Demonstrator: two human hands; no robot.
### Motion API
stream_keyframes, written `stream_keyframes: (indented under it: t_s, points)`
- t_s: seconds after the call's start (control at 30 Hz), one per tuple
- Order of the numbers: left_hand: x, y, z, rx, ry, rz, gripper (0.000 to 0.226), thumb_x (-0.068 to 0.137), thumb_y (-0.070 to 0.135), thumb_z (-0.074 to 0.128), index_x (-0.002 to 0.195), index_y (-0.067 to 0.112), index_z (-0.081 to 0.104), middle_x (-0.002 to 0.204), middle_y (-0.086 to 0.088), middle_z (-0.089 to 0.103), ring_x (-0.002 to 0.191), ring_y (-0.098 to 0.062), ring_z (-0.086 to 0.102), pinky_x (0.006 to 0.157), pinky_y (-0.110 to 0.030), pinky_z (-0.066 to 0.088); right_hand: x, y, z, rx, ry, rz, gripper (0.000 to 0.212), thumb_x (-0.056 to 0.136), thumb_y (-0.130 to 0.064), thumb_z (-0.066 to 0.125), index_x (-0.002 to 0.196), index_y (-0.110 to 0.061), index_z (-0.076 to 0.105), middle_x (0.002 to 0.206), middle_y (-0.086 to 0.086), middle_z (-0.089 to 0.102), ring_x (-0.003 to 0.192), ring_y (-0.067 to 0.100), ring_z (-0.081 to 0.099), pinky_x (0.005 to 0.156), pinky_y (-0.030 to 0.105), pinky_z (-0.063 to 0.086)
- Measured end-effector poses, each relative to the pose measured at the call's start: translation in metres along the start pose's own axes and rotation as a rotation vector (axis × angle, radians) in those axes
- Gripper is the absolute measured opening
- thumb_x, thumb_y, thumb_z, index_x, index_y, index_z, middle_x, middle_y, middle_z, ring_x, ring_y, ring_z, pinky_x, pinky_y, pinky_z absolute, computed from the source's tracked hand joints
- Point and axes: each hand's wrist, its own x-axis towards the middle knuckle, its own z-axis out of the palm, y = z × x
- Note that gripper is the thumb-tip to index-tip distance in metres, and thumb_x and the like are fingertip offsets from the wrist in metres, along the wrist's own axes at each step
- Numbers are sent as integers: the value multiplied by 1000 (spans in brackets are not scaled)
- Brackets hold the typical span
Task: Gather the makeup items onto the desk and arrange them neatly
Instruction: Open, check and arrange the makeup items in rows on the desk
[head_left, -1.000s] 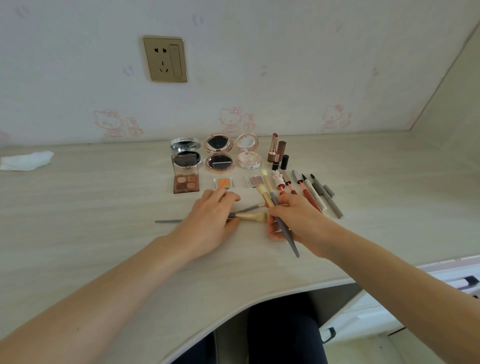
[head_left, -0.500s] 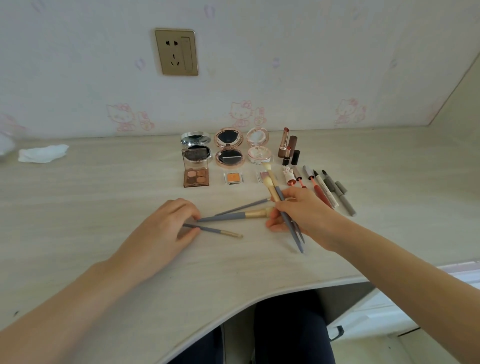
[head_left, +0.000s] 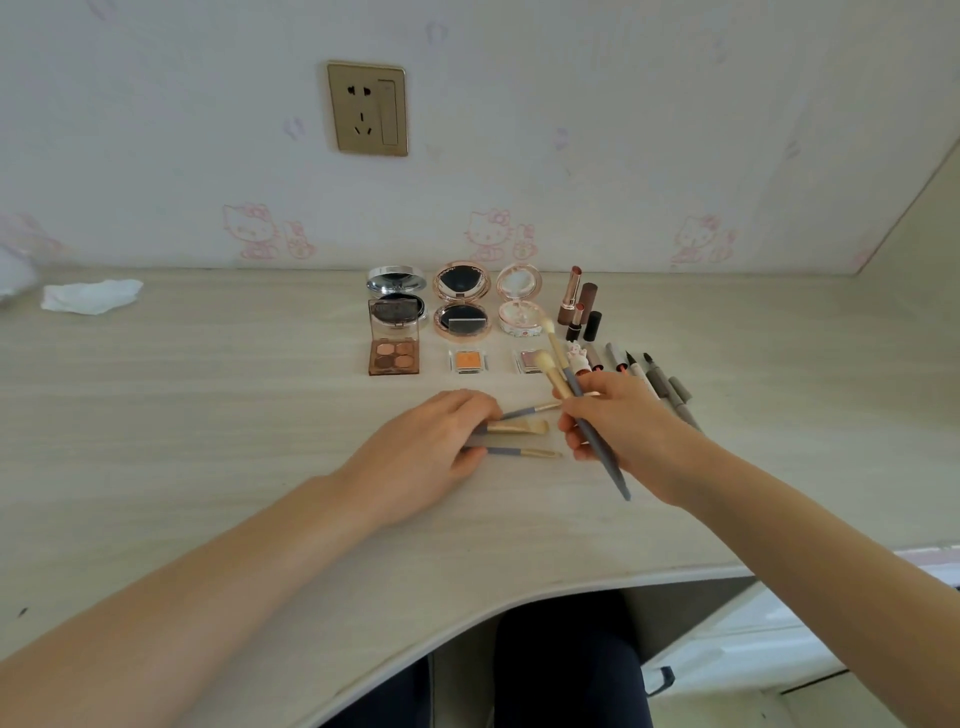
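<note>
A: Gripping two brushes (head_left: 574, 387), my right hand (head_left: 618, 421) stayed clamped on them, tilted above the desk (head_left: 208, 415).
B: Left hand (head_left: 421, 452)?
A: I saw it flat, fingers together on three brush handles (head_left: 519, 428). Compacts (head_left: 461, 301) and pens (head_left: 654, 379) lay beyond.

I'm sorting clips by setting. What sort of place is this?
Likely a home bedroom desk used as a vanity: cartoon-cat wallpaper, a wall socket above the pale desk, and open compacts laid in rows.
</note>
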Motion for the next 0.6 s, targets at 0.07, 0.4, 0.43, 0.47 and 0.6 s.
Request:
stream_keyframes:
  t_s: [0.07, 0.4, 0.43, 0.47, 0.6]
  points:
    - [6, 3, 3, -11, -21, -16, 34, 93, 23, 54, 126, 25, 48, 123, 8, 54, 115, -9, 47, 91, -32, 46, -1, -1, -3, 22, -12, 2, 12, 97, -6, 47, 95, -7, 59, 71, 9, 61, 60, 18, 56, 56, 27, 51]
    - [-4, -8, -1, 89, 53, 19, 21, 88, 21, 63, 109, 19, 63, 107, 6, 55, 93, -13, 56, 72, -33, 52, 0, -3, -4, 82, -71, 36, 13, 98, -8, 47, 104, -8, 59, 89, 12, 71, 76, 20, 67, 73, 32, 59]
    - [-4, -9, -3, 93, 52, 11, 25, 89, 22, 63, 113, 19, 64, 112, 6, 54, 95, -13, 56, 74, -33, 53, 0, -4, -2, 107, -85, 45, 13, 98, -8, 47, 106, -7, 59, 92, 13, 72, 80, 22, 69, 77, 34, 59]
    - [-4, -12, -3, 93, 46, 8, 29, 89, 22, 63, 118, 18, 63, 117, 6, 54, 99, -13, 56, 79, -32, 52, 1, -6, -1, 125, -98, 54, 14, 99, -8, 47, 108, -7, 58, 95, 14, 72, 85, 23, 71, 79, 36, 59]
    - [0, -15, 0, 97, -31, 61, 39, 95, 21, 56, 133, 17, 55, 125, 3, 60, 114, -18, 51, 98, -30, 43, 3, -9, 5, 159, -119, 67, 18, 100, -8, 45, 114, -6, 56, 98, 16, 72, 92, 27, 71, 79, 38, 59]
